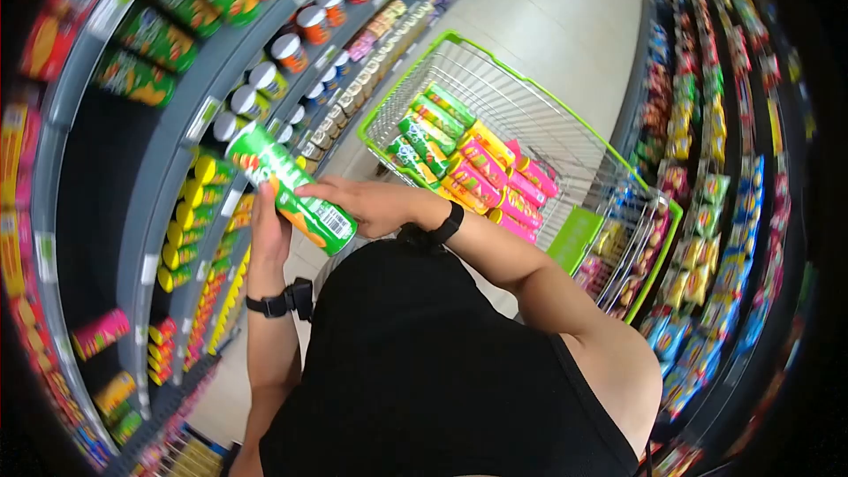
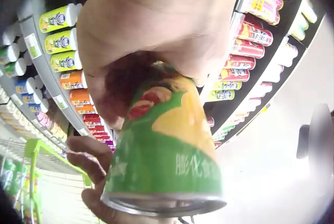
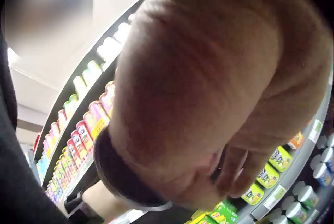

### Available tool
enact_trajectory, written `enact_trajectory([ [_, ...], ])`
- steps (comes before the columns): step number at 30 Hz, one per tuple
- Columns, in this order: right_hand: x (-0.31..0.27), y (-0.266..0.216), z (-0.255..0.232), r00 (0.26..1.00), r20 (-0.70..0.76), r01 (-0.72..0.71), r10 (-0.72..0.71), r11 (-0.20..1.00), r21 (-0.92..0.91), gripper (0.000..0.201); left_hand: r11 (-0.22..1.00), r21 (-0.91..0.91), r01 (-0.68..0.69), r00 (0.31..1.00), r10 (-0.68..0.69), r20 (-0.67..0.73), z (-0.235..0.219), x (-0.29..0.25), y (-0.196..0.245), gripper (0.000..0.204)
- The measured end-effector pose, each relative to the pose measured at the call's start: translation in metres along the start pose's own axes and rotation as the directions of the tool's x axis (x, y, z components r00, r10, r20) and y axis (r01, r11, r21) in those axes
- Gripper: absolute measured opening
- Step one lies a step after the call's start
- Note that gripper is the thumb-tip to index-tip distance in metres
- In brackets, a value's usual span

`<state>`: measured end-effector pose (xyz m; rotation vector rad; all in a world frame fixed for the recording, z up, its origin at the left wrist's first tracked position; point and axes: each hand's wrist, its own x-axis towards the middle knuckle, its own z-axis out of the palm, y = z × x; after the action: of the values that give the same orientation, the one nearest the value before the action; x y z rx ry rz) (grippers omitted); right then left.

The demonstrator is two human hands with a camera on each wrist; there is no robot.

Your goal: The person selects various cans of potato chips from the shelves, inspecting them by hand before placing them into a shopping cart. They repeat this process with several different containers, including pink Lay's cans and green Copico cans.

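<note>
A green canister (image 1: 291, 187) with a yellow and orange picture is held tilted between both hands in the head view. The left hand (image 1: 270, 228) grips it from its near side, its fingers mostly hidden behind it. Across its lower half lie the fingers of the right hand (image 1: 358, 205). The left wrist view shows the left hand (image 2: 156, 31) wrapped round the canister (image 2: 167, 156), its metal rim facing the camera, with fingers of the other hand behind. In the right wrist view the right hand (image 3: 203, 88) hides most of the canister; its dark round end (image 3: 122, 174) shows.
A green-rimmed shopping cart (image 1: 521, 79) stands ahead, holding green, yellow and pink canisters (image 1: 477, 168). Shelves (image 1: 163, 137) of canisters line the left side, and shelves of bagged snacks (image 1: 698, 256) the right. Pale floor (image 1: 565, 9) runs between them.
</note>
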<state>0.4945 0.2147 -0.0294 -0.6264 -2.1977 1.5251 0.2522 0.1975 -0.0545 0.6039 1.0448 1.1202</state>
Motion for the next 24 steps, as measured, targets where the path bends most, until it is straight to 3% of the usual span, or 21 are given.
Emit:
enact_trajectory([
  [1, -0.006, 0.003, -0.006, 0.999, 0.034, -0.001, -0.002, 0.997, 0.076, 0.103, 0.998, 0.062, 0.020, 1.000, -0.021, 0.014, -0.008, 0.001, -0.007, 0.049],
  [2, -0.015, 0.010, -0.009, 0.996, 0.005, 0.087, -0.088, 0.991, 0.105, 0.105, 0.991, 0.126, 0.039, 0.999, -0.043, 0.026, -0.016, 0.001, -0.013, 0.048],
  [5, -0.037, 0.029, -0.010, 0.996, -0.077, 0.052, -0.041, 0.987, 0.153, 0.104, 0.976, 0.203, 0.073, 0.996, -0.080, 0.027, -0.001, -0.005, -0.017, 0.043],
  [6, -0.038, 0.054, 0.001, 0.973, -0.228, 0.086, -0.049, 0.984, 0.155, 0.098, 0.975, 0.207, 0.078, 0.996, -0.084, 0.019, 0.010, -0.006, -0.020, 0.042],
  [9, -0.063, 0.078, 0.004, 0.910, -0.298, -0.223, 0.286, 0.948, 0.229, 0.092, 0.857, 0.515, 0.022, 0.987, -0.100, 0.125, 0.036, -0.005, -0.032, 0.040],
  [13, -0.094, 0.097, -0.017, 0.959, -0.233, -0.102, 0.162, 0.963, 0.250, 0.071, 0.758, 0.651, -0.037, 0.953, -0.170, 0.252, 0.089, 0.004, -0.038, 0.041],
  [14, -0.104, 0.101, -0.019, 0.944, -0.283, -0.072, 0.168, 0.945, 0.320, 0.063, 0.728, 0.685, -0.031, 0.944, -0.204, 0.259, 0.097, 0.009, -0.042, 0.046],
  [15, -0.111, 0.121, -0.022, 0.944, -0.315, 0.001, 0.095, 0.957, 0.292, 0.066, 0.661, 0.746, -0.075, 0.936, -0.211, 0.281, 0.103, 0.014, -0.047, 0.048],
  [16, -0.123, 0.128, -0.028, 0.926, -0.359, -0.021, 0.117, 0.966, 0.259, 0.066, 0.590, 0.799, -0.116, 0.927, -0.224, 0.300, 0.106, 0.018, -0.055, 0.051],
  [18, -0.156, 0.147, -0.037, 0.875, -0.446, -0.111, 0.188, 0.975, 0.193, 0.067, 0.397, 0.877, -0.271, 0.907, -0.200, 0.370, 0.125, 0.017, -0.062, 0.063],
  [19, -0.174, 0.163, -0.039, 0.841, -0.488, -0.176, 0.232, 0.972, 0.159, 0.068, 0.396, 0.859, -0.324, 0.897, -0.159, 0.411, 0.133, 0.015, -0.068, 0.064],
  [21, -0.215, 0.226, -0.023, 0.688, -0.646, -0.335, 0.331, 0.934, 0.123, 0.068, 0.432, 0.835, -0.339, 0.886, -0.152, 0.438, 0.143, 0.011, -0.073, 0.060],
  [23, -0.265, 0.274, -0.003, 0.539, -0.669, -0.607, 0.512, 0.787, 0.114, 0.070, 0.433, 0.851, -0.296, 0.888, -0.204, 0.413, 0.141, 0.013, -0.076, 0.054],
  [24, -0.290, 0.289, 0.012, 0.521, -0.624, -0.633, 0.582, 0.754, 0.175, 0.072, 0.431, 0.860, -0.274, 0.888, -0.230, 0.398, 0.138, 0.014, -0.078, 0.051],
])
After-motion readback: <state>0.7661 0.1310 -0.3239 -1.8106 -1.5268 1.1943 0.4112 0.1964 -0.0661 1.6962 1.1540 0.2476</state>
